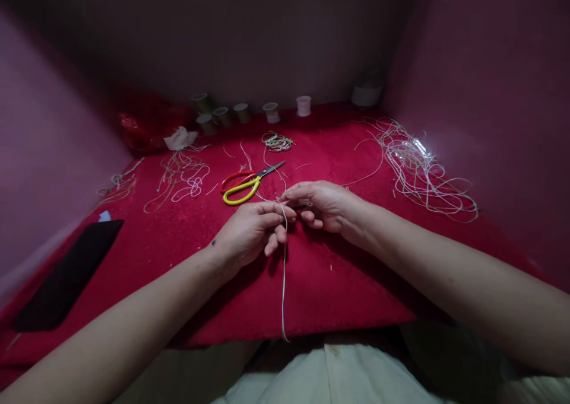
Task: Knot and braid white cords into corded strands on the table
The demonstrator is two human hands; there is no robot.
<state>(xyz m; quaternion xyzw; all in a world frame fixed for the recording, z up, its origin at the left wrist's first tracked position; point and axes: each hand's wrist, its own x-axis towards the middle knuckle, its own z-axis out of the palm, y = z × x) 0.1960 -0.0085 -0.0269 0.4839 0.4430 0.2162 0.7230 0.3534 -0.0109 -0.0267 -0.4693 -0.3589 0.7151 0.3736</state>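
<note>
Between my hands runs a thin pale cord (284,273), its long end hanging down over the front edge of the red cloth. My left hand (256,229) pinches the cord between thumb and forefinger, the other fingers curled loosely. My right hand (323,205) is closed on the same cord near a small knot just above the left fingertips. Exactly how the strands cross there is too small to tell. Just beyond my left hand lie scissors (249,184) with one red and one yellow handle, blades pointing away to the right. Behind them sits a small coil of knotted cord (278,142).
Tangled cords (427,172) with shiny plastic lie at the right, and more loose cords (182,172) at the left. Several thread spools (241,113) line the back beside a red plastic bag (146,122). A black flat case (69,276) rests at the left edge of the red cloth (356,291).
</note>
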